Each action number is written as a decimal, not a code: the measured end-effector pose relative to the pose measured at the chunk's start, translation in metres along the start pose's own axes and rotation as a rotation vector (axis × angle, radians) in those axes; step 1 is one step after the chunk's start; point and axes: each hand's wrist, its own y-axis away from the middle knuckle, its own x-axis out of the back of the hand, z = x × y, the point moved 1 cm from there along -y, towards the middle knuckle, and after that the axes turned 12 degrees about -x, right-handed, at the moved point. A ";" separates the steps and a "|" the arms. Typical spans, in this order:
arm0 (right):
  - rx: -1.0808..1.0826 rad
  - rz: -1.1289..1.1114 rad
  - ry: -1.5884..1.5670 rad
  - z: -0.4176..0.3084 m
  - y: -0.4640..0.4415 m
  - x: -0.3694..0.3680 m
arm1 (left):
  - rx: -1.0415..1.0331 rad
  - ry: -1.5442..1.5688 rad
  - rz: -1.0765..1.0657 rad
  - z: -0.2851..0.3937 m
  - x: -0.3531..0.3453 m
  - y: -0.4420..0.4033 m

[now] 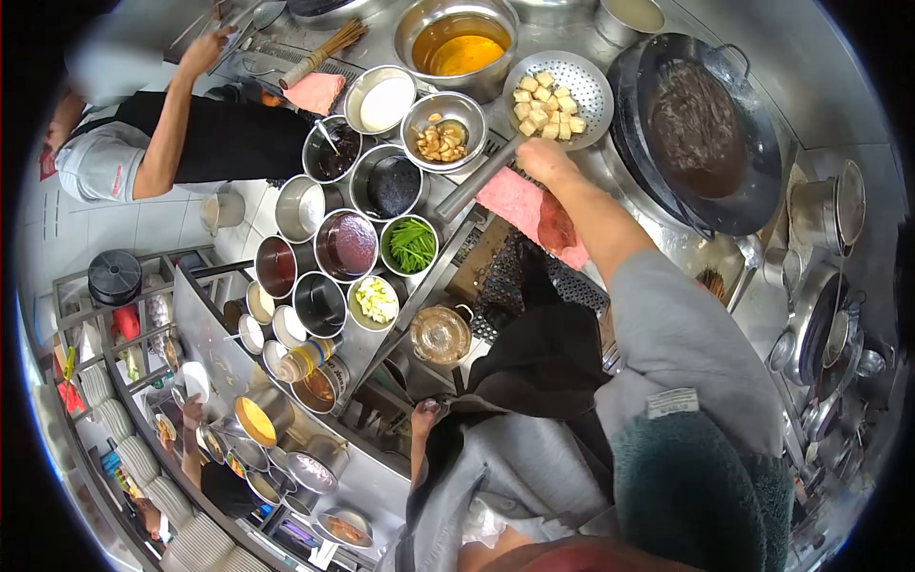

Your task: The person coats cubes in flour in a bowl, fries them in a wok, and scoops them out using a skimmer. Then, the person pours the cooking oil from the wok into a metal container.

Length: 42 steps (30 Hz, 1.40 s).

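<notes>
Steel handle (477, 183), right fingers (528, 158) seemingly curled

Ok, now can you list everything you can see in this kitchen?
Round perforated metal strainer: one, silver, left of the wok
Small chunky food cubes: over a dozen, pale tan, in the strainer
Large round wok: at least one, black, upper right, dark liquid inside
Wide steel bowl: one, silver, top middle, amber liquid inside
Round seasoning pots: more than ten, mostly silver, left-hand counter
Chopped green stalks: many, green, in one pot
Flat cloths: two, pink, under the strainer's handle and upper left
Bundled stick brush: one, tan, upper left
Other workers: at least two, one grey-shirted, left side
Smaller cluttered things: too many to count
Right hand: one, bare, gripping the strainer's handle
Left hand: one, bare, beside the dark apron
</notes>
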 end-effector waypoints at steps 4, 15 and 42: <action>0.131 -0.174 0.258 0.003 -0.027 -0.025 | 0.162 -0.609 0.058 0.076 -0.014 0.029; -0.119 -0.050 0.096 0.024 0.007 0.010 | 0.240 -0.470 0.165 -0.008 0.005 0.064; 0.676 -0.720 -0.155 -0.314 0.305 -0.022 | -0.126 1.111 2.092 -0.070 0.187 0.442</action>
